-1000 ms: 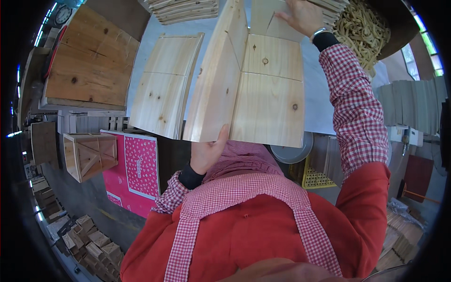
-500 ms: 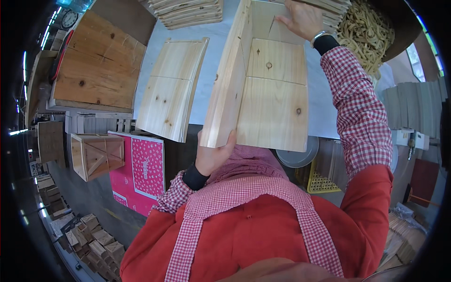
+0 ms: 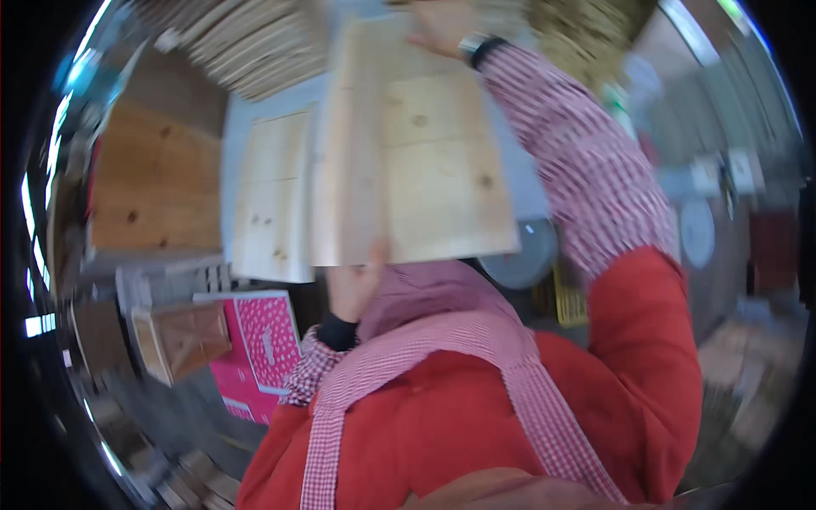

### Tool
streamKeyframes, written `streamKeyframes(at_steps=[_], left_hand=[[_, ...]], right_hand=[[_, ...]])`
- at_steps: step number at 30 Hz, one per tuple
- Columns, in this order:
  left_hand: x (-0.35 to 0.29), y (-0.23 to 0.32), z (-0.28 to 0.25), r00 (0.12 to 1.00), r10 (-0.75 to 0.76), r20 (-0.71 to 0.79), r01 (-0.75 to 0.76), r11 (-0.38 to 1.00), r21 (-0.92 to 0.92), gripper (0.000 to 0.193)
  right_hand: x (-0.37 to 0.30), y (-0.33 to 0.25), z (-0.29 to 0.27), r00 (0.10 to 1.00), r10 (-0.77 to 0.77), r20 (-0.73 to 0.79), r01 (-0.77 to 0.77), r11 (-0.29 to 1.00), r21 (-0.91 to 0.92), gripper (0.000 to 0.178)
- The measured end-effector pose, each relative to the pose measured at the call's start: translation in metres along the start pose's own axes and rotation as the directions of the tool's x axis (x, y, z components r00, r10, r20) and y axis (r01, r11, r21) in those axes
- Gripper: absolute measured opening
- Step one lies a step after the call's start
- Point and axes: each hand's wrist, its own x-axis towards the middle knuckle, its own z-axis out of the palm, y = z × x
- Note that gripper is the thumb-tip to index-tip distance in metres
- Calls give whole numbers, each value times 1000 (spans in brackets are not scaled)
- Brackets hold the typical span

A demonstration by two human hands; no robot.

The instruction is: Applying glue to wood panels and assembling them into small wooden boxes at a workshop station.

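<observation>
A pale wooden box section (image 3: 446, 195), a knotty panel with a board standing along its left side, lies lengthwise in front of me and reaches past the table's near edge. My left hand (image 3: 353, 285) is closed on its near left corner, thumb on the inner side and the other fingers hidden beneath. At the far end, my right hand (image 3: 442, 25) is smeared by motion and cut by the picture's upper edge, so its grip cannot be read. Just left of the box lies another pale wooden panel (image 3: 272, 195) on the table.
Stacked wooden slats (image 3: 246, 51) stand at the back left, beside a large brown wooden board (image 3: 153, 187). Tan shavings (image 3: 586, 42) fill the far right. Below the table are a small wooden crate (image 3: 183, 340), a pink printed box (image 3: 268, 340) and a round grey lid (image 3: 523, 255).
My view has swung and blurred. The box section has shifted left, closer to the loose panel, with both hands still at its two ends.
</observation>
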Motion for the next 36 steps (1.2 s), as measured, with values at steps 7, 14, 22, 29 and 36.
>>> streamKeyframes(at_steps=[7,14,22,29,36], left_hand=[[3,-10,3,981,-174,88,188,964,-186,36],[-73,-16,-6,878,-370,303,471,778,-415,27],[-43,100,133,188,99,977,782,587,-210,41],[-54,150,293,175,188,966,974,108,-198,28],[-31,128,234,384,297,874,900,94,-427,30]], right_hand=[[-85,-17,-21,840,117,-530,-54,990,133,53],[-416,100,-67,600,603,-526,-738,671,-73,38],[-540,50,-80,535,835,-126,-800,453,-393,56],[-533,25,-77,569,820,-56,-795,532,-291,59],[-473,23,-159,589,804,-76,-753,581,311,46]])
